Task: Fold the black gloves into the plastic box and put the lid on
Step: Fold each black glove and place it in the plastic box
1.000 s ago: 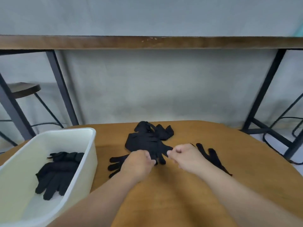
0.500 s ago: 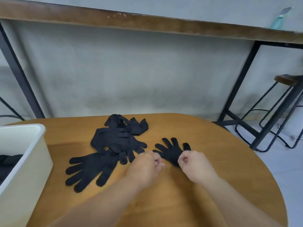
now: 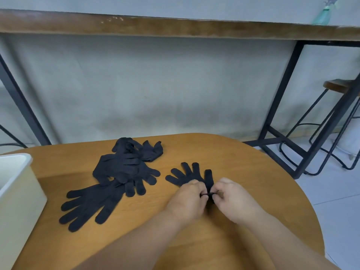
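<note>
Glove [image 3: 191, 175] cuff's pinched in our left hand [image 3: 188, 199] and right hand [image 3: 232, 199] near the table's [image 3: 253, 172] right edge, so we'd fold flat, fingers lined up.

You're looking at a plain black glove [image 3: 191, 175] showing between your hands, solid colour, no pattern. At nine o'clock from it a heap of gloves [image 3: 124, 168] is showing the same flat black, with one more black glove [image 3: 91, 203] lying at seven o'clock of that heap. The round table [image 3: 243, 166] is showing warm orange-brown wood with faint grain. At the far nine o'clock edge the plastic box [image 3: 17, 191] is reading creamy white. The wall [image 3: 155, 84] at twelve o'clock is looking pale grey-green, mottled. The shelf edge [image 3: 175, 29] is showing dark brown wood with chipped pale spots; its frame [image 3: 280, 90] is showing black.
</note>
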`<move>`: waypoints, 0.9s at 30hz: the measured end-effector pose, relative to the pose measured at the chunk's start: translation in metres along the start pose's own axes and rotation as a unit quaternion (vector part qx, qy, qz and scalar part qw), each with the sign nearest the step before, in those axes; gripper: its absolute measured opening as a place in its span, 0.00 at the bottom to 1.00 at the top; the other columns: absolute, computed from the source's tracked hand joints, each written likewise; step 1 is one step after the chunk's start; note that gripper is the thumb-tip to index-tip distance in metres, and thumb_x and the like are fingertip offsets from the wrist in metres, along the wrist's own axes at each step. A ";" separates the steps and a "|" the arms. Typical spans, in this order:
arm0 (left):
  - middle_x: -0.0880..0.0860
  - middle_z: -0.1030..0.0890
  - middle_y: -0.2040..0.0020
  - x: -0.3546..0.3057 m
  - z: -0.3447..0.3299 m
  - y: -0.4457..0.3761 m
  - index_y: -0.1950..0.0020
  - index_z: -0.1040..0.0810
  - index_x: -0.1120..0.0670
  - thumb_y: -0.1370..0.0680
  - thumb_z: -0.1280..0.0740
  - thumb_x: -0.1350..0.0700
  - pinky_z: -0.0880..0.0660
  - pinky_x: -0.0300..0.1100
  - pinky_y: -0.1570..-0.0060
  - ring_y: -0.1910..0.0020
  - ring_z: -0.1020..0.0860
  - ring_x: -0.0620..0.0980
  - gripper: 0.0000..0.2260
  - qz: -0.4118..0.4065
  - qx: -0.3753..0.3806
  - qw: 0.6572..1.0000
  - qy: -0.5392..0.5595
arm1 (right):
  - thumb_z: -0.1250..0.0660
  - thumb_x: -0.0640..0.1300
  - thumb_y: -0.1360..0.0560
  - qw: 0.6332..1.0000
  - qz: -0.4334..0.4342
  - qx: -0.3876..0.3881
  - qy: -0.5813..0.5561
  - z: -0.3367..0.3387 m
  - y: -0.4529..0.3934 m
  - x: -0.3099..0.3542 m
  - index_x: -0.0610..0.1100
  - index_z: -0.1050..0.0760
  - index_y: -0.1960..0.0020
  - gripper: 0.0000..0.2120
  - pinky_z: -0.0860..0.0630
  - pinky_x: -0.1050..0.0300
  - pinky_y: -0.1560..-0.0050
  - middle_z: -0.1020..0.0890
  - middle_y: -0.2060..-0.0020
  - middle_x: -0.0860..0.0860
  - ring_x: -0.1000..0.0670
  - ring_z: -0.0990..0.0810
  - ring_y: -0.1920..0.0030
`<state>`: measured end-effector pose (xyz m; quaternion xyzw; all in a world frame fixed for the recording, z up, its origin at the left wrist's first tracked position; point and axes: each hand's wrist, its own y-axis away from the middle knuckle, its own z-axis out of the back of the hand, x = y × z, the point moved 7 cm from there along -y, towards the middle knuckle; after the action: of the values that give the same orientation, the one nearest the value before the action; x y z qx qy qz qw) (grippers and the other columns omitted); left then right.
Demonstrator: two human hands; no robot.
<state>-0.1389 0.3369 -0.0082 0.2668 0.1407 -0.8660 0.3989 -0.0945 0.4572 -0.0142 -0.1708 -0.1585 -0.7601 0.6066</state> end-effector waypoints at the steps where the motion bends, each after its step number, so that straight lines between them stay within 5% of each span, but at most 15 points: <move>1: 0.46 0.26 0.57 0.003 0.011 0.004 0.51 0.24 0.53 0.20 0.38 0.54 0.29 0.40 0.61 0.61 0.27 0.45 0.05 0.004 -0.015 1.000 0.021 | 0.37 0.46 0.22 0.999 -0.002 0.003 -0.054 0.003 0.002 0.006 0.53 0.22 0.50 0.06 0.29 0.63 0.61 0.26 0.52 0.57 0.57 0.26 0.61; 5: 0.45 0.29 0.69 0.024 0.052 0.035 0.53 0.24 0.51 0.21 0.36 0.54 0.35 0.35 0.71 0.71 0.32 0.42 0.03 0.019 -0.047 0.999 0.013 | 0.29 0.47 0.26 0.977 0.007 0.071 -0.201 -0.011 0.014 0.042 0.56 0.20 0.51 0.06 0.29 0.66 0.63 0.20 0.55 0.55 0.60 0.26 0.68; 12: 0.48 0.28 0.74 0.078 0.065 0.103 0.58 0.26 0.48 0.21 0.35 0.53 0.34 0.38 0.71 0.75 0.33 0.42 0.06 0.106 -0.043 0.993 0.025 | 0.30 0.44 0.25 0.984 0.095 0.066 -0.136 -0.058 0.032 0.108 0.51 0.20 0.42 0.12 0.28 0.67 0.50 0.25 0.49 0.60 0.62 0.27 0.59; 17: 0.49 0.18 0.69 0.088 0.092 0.117 0.58 0.26 0.46 0.20 0.36 0.51 0.25 0.41 0.67 0.72 0.24 0.43 0.06 0.172 -0.073 0.977 0.100 | 0.33 0.45 0.22 0.991 0.103 0.029 -0.084 -0.032 0.033 0.141 0.50 0.19 0.44 0.08 0.31 0.66 0.59 0.24 0.57 0.60 0.59 0.27 0.62; 21: 0.47 0.16 0.66 0.064 0.149 0.117 0.56 0.22 0.47 0.21 0.34 0.52 0.23 0.37 0.66 0.68 0.20 0.42 0.04 0.132 -0.150 0.964 0.175 | 0.32 0.45 0.23 0.988 0.074 0.023 -0.137 0.023 0.027 0.172 0.53 0.20 0.55 0.04 0.32 0.69 0.71 0.20 0.68 0.56 0.62 0.25 0.73; 27: 0.48 0.15 0.63 0.048 0.200 0.123 0.52 0.19 0.48 0.24 0.29 0.55 0.19 0.45 0.52 0.61 0.17 0.46 0.03 0.077 -0.168 0.957 0.225 | 0.32 0.43 0.22 0.979 0.041 0.061 -0.190 0.064 0.026 0.216 0.49 0.20 0.53 0.03 0.19 0.56 0.55 0.14 0.65 0.50 0.52 0.16 0.65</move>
<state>-0.1406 0.1370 0.1244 0.3940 0.3493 -0.7140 0.4615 -0.1094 0.2928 0.1412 -0.2811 -0.3099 -0.6773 0.6051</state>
